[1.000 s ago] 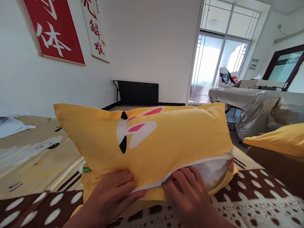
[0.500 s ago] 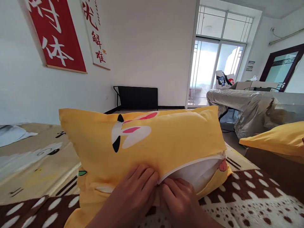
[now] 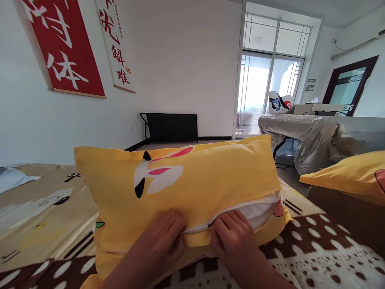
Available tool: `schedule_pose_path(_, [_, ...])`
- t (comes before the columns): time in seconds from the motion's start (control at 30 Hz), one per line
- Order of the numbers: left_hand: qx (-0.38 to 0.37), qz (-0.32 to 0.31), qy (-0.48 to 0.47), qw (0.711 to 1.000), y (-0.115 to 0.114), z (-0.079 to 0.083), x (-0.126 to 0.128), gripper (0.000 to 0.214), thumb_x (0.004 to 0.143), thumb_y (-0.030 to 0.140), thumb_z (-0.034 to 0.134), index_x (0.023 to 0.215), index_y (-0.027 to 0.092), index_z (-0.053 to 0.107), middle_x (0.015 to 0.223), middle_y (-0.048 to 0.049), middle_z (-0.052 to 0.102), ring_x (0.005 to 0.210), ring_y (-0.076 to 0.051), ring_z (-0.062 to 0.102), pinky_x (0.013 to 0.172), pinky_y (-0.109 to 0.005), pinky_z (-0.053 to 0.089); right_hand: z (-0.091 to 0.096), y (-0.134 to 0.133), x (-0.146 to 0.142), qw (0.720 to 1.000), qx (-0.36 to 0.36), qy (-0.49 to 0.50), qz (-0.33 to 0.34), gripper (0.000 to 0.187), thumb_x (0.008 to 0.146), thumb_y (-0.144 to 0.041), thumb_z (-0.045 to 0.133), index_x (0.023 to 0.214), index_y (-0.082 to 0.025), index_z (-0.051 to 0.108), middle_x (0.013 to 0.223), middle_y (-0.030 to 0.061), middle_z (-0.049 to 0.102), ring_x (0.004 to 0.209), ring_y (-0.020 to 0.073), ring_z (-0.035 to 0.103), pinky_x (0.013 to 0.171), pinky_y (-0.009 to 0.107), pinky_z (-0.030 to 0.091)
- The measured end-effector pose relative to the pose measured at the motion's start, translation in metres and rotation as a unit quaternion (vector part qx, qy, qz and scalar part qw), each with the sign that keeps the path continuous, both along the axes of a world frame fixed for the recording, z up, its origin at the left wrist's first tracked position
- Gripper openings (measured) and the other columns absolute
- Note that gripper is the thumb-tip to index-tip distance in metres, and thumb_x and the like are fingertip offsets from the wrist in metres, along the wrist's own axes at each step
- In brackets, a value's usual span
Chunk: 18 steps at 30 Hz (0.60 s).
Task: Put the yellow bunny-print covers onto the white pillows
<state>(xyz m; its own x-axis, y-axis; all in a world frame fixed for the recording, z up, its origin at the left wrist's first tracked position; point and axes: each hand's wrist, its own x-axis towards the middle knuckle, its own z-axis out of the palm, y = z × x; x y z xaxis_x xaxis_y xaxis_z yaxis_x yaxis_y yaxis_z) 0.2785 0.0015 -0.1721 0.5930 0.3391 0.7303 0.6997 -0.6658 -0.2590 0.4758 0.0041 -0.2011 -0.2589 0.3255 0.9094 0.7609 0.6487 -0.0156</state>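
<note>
A yellow pillowcase [image 3: 210, 176] with a rabbit-like print lies on the bedding in front of me, its zipper side toward me. White filling [image 3: 258, 212] shows through the gap at the right. With fingers curled, my left hand [image 3: 164, 237] grips the pillowcase edge at the left end of the zipper [image 3: 197, 229]. My right hand [image 3: 233, 235] pinches at the zipper slider beside the gap; the fingers hide most of the slider. Between the hands, the zipper line looks closed.
Patterned bedding [image 3: 300, 249] spreads beneath the pillow. A second yellow pillow [image 3: 345, 172] rests on a brown surface [image 3: 327, 204] at the right. Behind are plastic-covered furniture [image 3: 313, 132] and a black folded panel [image 3: 171, 127]. White cloth [image 3: 16, 178] lies far left.
My right hand has moved right and slightly up along the zipper, and the gap is shorter. The left hand has shifted left, so the hands are farther apart.
</note>
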Motion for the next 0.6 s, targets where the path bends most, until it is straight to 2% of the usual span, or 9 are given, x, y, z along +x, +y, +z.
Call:
schedule_pose_path(0.1, [-0.013,0.009,-0.012,1.0,0.001,-0.001,-0.004,0.018,0.081,0.003,0.039,0.072,0.018,0.044,0.067,-0.0004,0.047,0.063,-0.014,0.042,0.058,-0.025,0.034,0.004,0.002,0.004,1.0,-0.01,0.005,0.021,0.025,0.084,-0.01,0.044,0.061,-0.018,0.047,0.063,0.0009,0.053,0.064,0.0145,0.045,0.064,0.027,0.033])
schedule_pose_path(0.2, [0.027,0.028,-0.007,0.999,0.002,0.0,-0.001,0.02,0.08,0.002,0.04,0.068,0.018,0.043,0.066,-0.0012,0.046,0.065,-0.016,0.041,0.061,-0.026,0.035,0.004,0.005,0.007,0.997,-0.03,-0.002,0.069,0.027,0.089,-0.013,0.043,0.063,-0.018,0.048,0.065,0.001,0.055,0.065,0.0137,0.047,0.064,0.025,0.033])
schedule_pose_path(0.27, [0.064,0.042,0.007,0.997,0.007,0.006,0.003,0.022,0.08,0.002,0.041,0.066,0.018,0.043,0.065,-0.0014,0.045,0.066,-0.016,0.042,0.062,-0.027,0.036,0.004,0.009,0.008,0.995,-0.062,0.001,0.082,0.029,0.092,-0.016,0.041,0.063,-0.019,0.048,0.06,-0.0007,0.054,0.059,0.012,0.047,0.06,0.023,0.032])
schedule_pose_path(0.33, [0.099,0.056,0.026,0.993,0.016,0.019,0.005,0.023,0.08,0.002,0.043,0.064,0.018,0.043,0.064,-0.0013,0.045,0.064,-0.016,0.041,0.061,-0.027,0.036,0.01,0.017,0.008,0.991,-0.108,0.012,0.076,0.031,0.093,-0.02,0.04,0.064,-0.019,0.047,0.056,-0.0026,0.052,0.053,0.0104,0.045,0.056,0.022,0.029])
schedule_pose_path(0.4, [0.135,0.067,0.038,0.988,0.029,0.039,0.006,0.023,0.081,0.004,0.045,0.063,0.018,0.044,0.064,-0.0016,0.046,0.062,-0.016,0.04,0.059,-0.028,0.036,0.026,0.028,0.006,0.985,-0.159,0.026,0.064,0.03,0.094,-0.024,0.039,0.065,-0.019,0.048,0.053,-0.0044,0.05,0.048,0.0091,0.041,0.053,0.022,0.025])
schedule_pose_path(0.5, [0.206,0.09,0.033,0.974,0.051,0.07,0.001,0.021,0.082,0.008,0.047,0.064,0.018,0.048,0.064,-0.0019,0.047,0.063,-0.017,0.042,0.06,-0.029,0.038,0.06,0.044,0.0,0.975,-0.212,0.045,0.05,0.027,0.093,-0.029,0.04,0.07,-0.02,0.051,0.052,-0.0058,0.045,0.047,0.0087,0.035,0.052,0.022,0.021])
schedule_pose_path(0.57, [0.245,0.111,0.012,0.963,0.062,0.078,-0.007,0.017,0.081,0.009,0.049,0.067,0.018,0.05,0.066,-0.0022,0.049,0.065,-0.017,0.045,0.063,-0.029,0.04,0.075,0.054,-0.008,0.971,-0.228,0.047,0.05,0.027,0.093,-0.031,0.039,0.071,-0.021,0.051,0.053,-0.0056,0.045,0.049,0.0091,0.034,0.052,0.022,0.019])
schedule_pose_path(0.6, [0.256,0.119,-0.007,0.959,0.065,0.077,-0.012,0.015,0.081,0.01,0.049,0.069,0.018,0.051,0.068,-0.0026,0.05,0.067,-0.017,0.047,0.065,-0.029,0.041,0.078,0.059,-0.012,0.97,-0.236,0.042,0.05,0.026,0.093,-0.031,0.039,0.072,-0.021,0.051,0.054,-0.0053,0.046,0.051,0.0093,0.035,0.053,0.022,0.019])
